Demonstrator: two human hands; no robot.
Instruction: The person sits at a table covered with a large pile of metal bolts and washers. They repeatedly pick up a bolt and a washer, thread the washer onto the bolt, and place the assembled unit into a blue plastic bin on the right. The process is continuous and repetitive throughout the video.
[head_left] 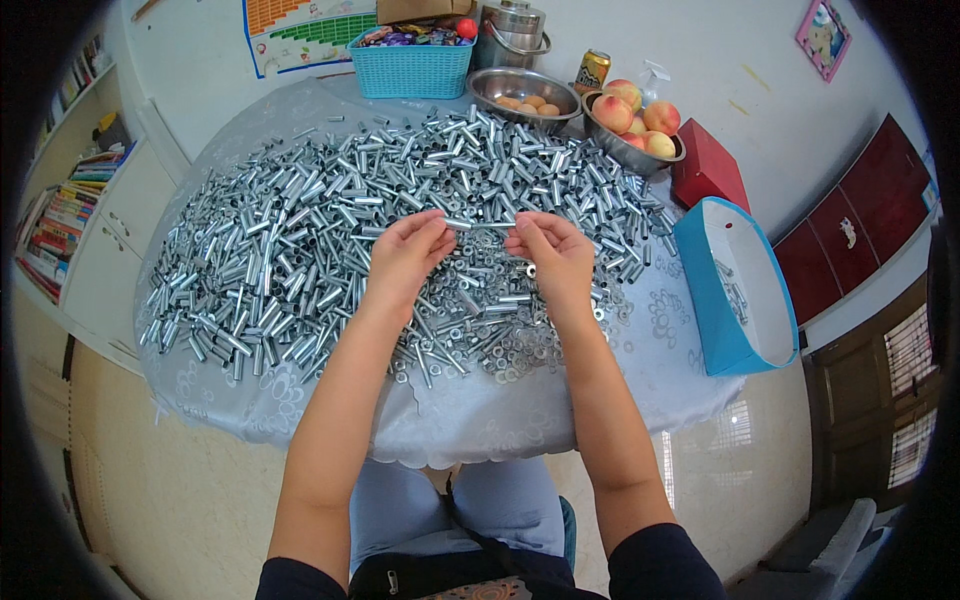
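My left hand (408,258) pinches a short shiny metal tube (458,224) between thumb and fingertips. Opposite it, my right hand (556,258) is closed on a thinner metal rod (494,226). Tube and rod lie nearly in line, end to end; whether the rod enters the tube is too small to tell. Both hands hover over a wide, loose pile of metal tubes (265,240) on the table. Closer to me, below the hands, lie many small nuts and washers (490,352) with some thin rods among them.
A silvery patterned cloth covers the table (480,420). A blue box (700,290) with a few metal parts inside stands at the right edge. Along the back are a turquoise basket (412,72), a bowl of eggs (490,86), a bowl of peaches (660,165) and a red box (712,160).
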